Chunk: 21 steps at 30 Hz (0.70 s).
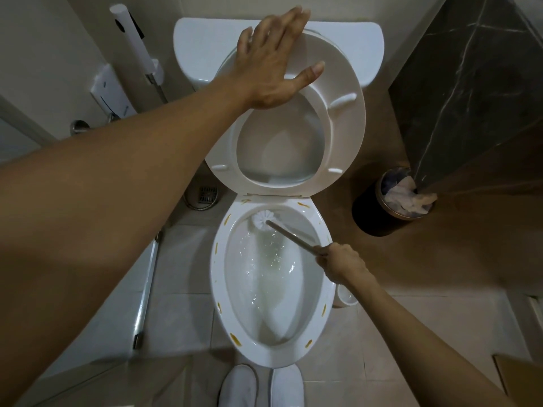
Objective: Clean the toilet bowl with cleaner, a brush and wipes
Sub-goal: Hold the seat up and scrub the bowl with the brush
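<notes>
While right hand (340,261) scrubs toilet bowl (219,277), pale floor tiles (182,327), dark bin (379,212).

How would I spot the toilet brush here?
Find the open toilet bowl in the middle. Inside its far rim sits the brush, its thin handle slanting to the right hand. Its round white bristle head is the only thing inside the bowl.

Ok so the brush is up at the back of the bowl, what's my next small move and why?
Probably sweep the brush head along under the rim, round the left side. The right hand grips the handle, the head already touches the back wall, yellow cleaner dabs sit unscrubbed around the toilet rim, and the left hand holds the raised seat back.
</notes>
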### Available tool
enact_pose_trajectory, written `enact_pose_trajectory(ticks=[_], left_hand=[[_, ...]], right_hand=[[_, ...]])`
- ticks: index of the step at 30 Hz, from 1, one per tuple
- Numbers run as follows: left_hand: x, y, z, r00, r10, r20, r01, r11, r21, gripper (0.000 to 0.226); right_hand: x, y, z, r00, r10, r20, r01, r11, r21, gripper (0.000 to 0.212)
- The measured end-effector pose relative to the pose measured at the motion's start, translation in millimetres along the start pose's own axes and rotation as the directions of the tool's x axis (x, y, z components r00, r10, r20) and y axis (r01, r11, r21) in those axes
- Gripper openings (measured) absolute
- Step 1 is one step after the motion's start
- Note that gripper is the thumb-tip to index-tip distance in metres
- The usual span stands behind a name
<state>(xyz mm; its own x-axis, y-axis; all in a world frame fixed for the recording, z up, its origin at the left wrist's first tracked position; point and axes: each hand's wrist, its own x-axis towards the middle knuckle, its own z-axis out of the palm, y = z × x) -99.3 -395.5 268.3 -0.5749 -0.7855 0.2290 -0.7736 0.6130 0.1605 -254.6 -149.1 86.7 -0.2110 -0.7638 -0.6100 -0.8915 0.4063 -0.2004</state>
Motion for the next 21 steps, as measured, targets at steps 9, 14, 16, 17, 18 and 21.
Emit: enact_pose_trajectory(ticks=[9, 14, 16, 17, 18, 21], left_hand=[[-0.1, 1.0, -1.2, 1.0, -0.009, 0.013, 0.009, 1.0, -0.014, 0.082], [-0.3, 2.2, -1.8, 1.0, -0.009, 0.012, 0.01, 1.0, -0.019, 0.082], [-0.4, 1.5, -1.4, 1.0, -0.011, 0.009, 0.011, 1.0, -0.02, 0.082], [-0.4, 1.4, -1.2, 1.0, -0.011, 0.009, 0.011, 1.0, -0.02, 0.082], [-0.4, 1.7, -1.2, 1.0, -0.01, 0.01, 0.011, 1.0, -0.02, 0.082], [0.2, 1.5, -0.4, 1.0, -0.012, 0.01, 0.012, 1.0, -0.021, 0.082]], right_hand=[[-10.1, -13.3, 14.0, 0.997, 0.067, 0.032, -0.069, 0.996, 0.06, 0.038], [-18.1, -18.9, 24.9, 0.993, 0.069, 0.094, -0.076, 0.995, 0.067, 0.034], [-22.8, -18.3, 33.2, 0.989, 0.079, 0.122, -0.085, 0.995, 0.05, 0.034], [-25.1, -17.1, 37.2, 0.987, 0.083, 0.135, -0.088, 0.995, 0.036, 0.033], [-28.4, -15.6, 40.2, 0.985, 0.082, 0.155, -0.088, 0.996, 0.026, 0.033], [-39.0, -9.8, 50.6, 0.972, 0.079, 0.22, -0.081, 0.997, 0.002, 0.031]])
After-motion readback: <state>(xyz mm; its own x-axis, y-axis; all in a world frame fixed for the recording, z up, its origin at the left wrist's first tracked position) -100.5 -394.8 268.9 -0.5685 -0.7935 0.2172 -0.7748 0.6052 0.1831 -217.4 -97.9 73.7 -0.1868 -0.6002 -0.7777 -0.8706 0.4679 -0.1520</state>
